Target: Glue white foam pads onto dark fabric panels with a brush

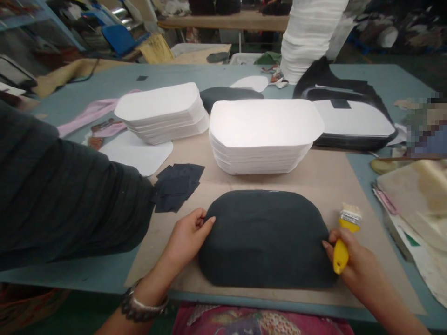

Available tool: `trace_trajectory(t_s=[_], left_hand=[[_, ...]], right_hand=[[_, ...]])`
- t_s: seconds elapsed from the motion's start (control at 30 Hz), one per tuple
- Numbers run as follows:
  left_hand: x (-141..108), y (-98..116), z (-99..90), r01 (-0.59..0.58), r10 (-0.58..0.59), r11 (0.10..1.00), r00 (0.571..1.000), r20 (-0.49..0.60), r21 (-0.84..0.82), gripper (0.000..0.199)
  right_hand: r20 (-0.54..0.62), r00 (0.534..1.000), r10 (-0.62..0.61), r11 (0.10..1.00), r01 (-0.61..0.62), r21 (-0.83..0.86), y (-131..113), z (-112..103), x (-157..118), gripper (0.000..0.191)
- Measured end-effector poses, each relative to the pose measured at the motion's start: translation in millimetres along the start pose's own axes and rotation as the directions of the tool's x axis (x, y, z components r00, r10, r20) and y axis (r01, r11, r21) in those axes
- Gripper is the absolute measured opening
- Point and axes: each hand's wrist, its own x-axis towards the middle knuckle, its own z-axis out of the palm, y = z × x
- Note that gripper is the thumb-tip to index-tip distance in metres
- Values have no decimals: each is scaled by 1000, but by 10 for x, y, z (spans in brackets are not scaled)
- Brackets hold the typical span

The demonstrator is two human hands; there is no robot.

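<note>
"What are you gripping?"
"Your left hand [186,235] is pinching the dark rounded panel [263,239], lying on the brown sheet [328,170]; your right hand [356,256] is clasping the yellow-handled paintbrush [341,257], thumb touching the panel's edge."

One paintbrush [348,225], two grips [186,236] [359,260]

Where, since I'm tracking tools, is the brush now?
In the head view, the brush is at the lower right, held in the right hand, beside the right edge of the dark panel.
</note>
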Motion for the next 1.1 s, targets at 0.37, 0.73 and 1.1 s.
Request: trace_trajectory(t_s=[0.37,0.73,1.1], left_hand=[[9,11,-73,-29,61,982,983,-175,184,34],[-538,67,63,223,-262,763,965,25,-606,64],[-514,235,99,209,-263,745,965,9,-634,57]], right_hand=[[-130,988,77,968,-105,-227,-58,-50,-56,31],[-111,966,234,865,-155,478,-297,30,-30,27],[-132,959,250,852,-153,501,-398,-40,-29,31]])
